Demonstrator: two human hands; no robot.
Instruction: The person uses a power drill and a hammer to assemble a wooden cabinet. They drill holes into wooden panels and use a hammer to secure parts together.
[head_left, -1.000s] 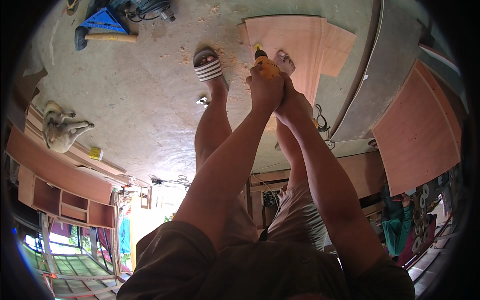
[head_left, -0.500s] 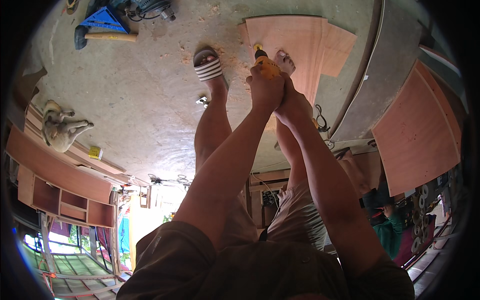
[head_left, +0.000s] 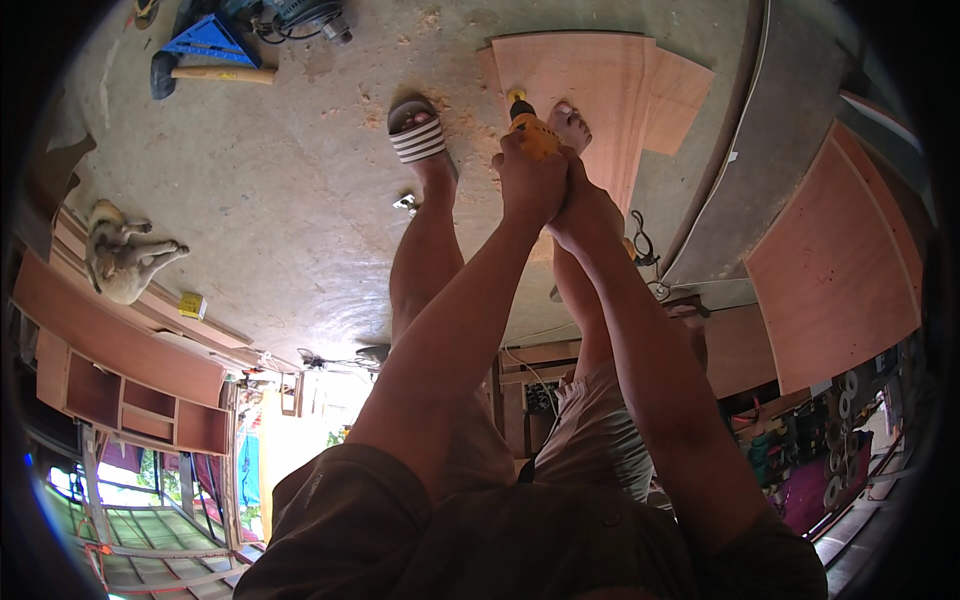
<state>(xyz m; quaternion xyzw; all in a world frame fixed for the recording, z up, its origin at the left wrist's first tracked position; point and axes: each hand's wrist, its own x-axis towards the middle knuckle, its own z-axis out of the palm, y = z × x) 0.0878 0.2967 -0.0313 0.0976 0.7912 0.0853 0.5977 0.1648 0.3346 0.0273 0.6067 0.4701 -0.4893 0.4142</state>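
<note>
A yellow-orange power drill point(head_left: 535, 136) is held between both of my hands, its nose tilted down. My left hand point(head_left: 532, 184) is wrapped round the drill's body, and my right hand point(head_left: 588, 206) closes round it from the right, hiding the handle. The round yellow bit point(head_left: 516, 97) at the tip meets the left part of a thin plywood sheet point(head_left: 605, 85) on the floor. My bare right foot point(head_left: 570, 126) presses on that sheet beside the drill. Whether the bit is spinning cannot be told.
Wood shavings point(head_left: 378, 112) lie on the concrete floor near my sandalled left foot point(head_left: 418, 128). A hammer point(head_left: 222, 75), blue triangular square point(head_left: 213, 40) and another power tool point(head_left: 312, 18) sit far left. A dog point(head_left: 125, 255) lies at left. Panels point(head_left: 840, 260) stand at right.
My hands and the drill keep nearly the same place on the plywood. Behind my right arm, another person has shifted, and the green clothing seen there earlier is mostly out of sight.
</note>
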